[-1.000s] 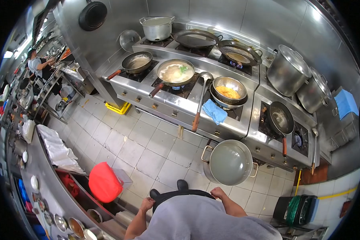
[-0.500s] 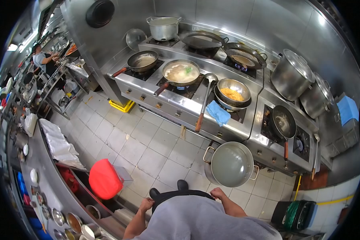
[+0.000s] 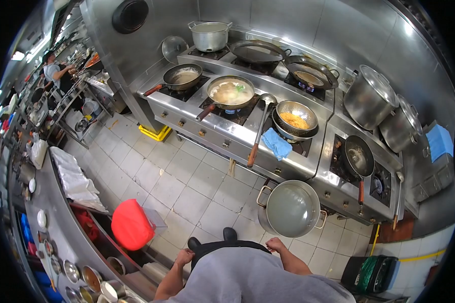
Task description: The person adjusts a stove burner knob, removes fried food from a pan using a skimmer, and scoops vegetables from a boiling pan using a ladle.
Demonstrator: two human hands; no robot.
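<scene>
My left hand (image 3: pixel 184 257) is closed at my left hip beside the black apron (image 3: pixel 226 244), with nothing visible in it. My right hand (image 3: pixel 275 245) is curled closed at my right hip, and nothing shows in it either. The nearest thing to it is a large metal pot of cloudy water (image 3: pixel 293 208), standing in front of the stove. On the stove, a pan of bubbling soup (image 3: pixel 231 92) with green bits sits over a blue flame. A perforated strainer (image 3: pixel 308 109) with golden fried food rests over a bowl. A ladle (image 3: pixel 261 130) and a blue cloth (image 3: pixel 276 144) lie beside it.
More pans stand on the burners, among them a dark frying pan (image 3: pixel 358 156) at the right. Tall lidded pots (image 3: pixel 370 96) are behind it. A red-covered bin (image 3: pixel 132 225) is on the floor at the left, next to the counter (image 3: pixel 50 189). Another person (image 3: pixel 54 70) works far left.
The view has shifted very slightly. The distant person has changed posture a little. Both my hands stay at my hips, and the pots and pans keep their places.
</scene>
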